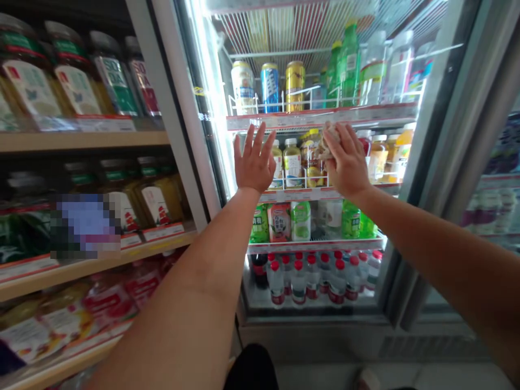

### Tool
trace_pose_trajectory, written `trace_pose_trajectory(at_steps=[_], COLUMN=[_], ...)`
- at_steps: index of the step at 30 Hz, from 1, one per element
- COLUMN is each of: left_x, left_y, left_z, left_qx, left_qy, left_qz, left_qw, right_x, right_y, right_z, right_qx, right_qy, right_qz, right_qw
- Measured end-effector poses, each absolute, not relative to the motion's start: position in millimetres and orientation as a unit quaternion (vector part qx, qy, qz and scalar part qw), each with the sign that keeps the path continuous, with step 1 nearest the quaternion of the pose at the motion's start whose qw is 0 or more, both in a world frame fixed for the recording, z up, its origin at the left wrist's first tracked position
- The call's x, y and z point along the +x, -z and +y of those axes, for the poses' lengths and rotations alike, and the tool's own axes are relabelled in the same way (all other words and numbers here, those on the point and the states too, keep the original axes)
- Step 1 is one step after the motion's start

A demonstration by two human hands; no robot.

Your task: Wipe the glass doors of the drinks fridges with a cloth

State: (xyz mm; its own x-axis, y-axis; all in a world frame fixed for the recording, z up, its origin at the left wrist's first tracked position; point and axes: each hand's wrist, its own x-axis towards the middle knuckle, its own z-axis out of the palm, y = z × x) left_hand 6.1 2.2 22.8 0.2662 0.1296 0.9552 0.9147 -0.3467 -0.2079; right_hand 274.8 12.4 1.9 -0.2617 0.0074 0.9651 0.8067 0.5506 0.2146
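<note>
My left hand (pixel 254 161) is stretched out with its fingers spread and nothing in it, palm toward the glass door (pixel 317 122) of a lit drinks fridge. To its right, my right hand (pixel 348 160) presses a crumpled, light-coloured cloth (pixel 327 140) at the level of the second shelf. The palm and part of the cloth are hidden. Juice bottles (pixel 292 160) stand behind and between the two hands. Above them are drink cans (pixel 270 88) and a green bottle (pixel 348 65).
Left of the fridge, an open shelf unit (pixel 81 140) holds large bottles (pixel 32 76). Small red-capped water bottles (pixel 298 281) stand on the fridge floor. A metal door frame (pixel 442 146) runs along the right, beside another fridge section.
</note>
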Motion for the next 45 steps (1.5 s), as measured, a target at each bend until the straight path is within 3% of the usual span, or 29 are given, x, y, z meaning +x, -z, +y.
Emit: trace_pose_trajectory(at_steps=[4, 22, 30, 37, 45], left_x=[6, 7, 6, 7, 6], left_y=[-22, -22, -22, -23, -22], left_z=[2, 0, 1, -2, 1], left_qx=[-0.676, -0.679, -0.675, -0.693, -0.676], left_qy=[0.47, 0.475, 0.471, 0.476, 0.472], left_qz=[-0.381, -0.378, -0.382, -0.379, -0.378], left_qw=[0.42, 0.413, 0.419, 0.386, 0.421], right_x=[259, 236, 223, 213, 202], right_y=[0, 13, 1, 14, 4], right_z=[13, 0, 5, -4, -4], right_qx=[-0.291, -0.256, -0.272, -0.264, -0.306], right_qy=[0.381, 0.375, 0.339, 0.372, 0.335], right_qz=[-0.686, -0.76, -0.73, -0.759, -0.743], right_qw=[0.547, 0.465, 0.527, 0.464, 0.492])
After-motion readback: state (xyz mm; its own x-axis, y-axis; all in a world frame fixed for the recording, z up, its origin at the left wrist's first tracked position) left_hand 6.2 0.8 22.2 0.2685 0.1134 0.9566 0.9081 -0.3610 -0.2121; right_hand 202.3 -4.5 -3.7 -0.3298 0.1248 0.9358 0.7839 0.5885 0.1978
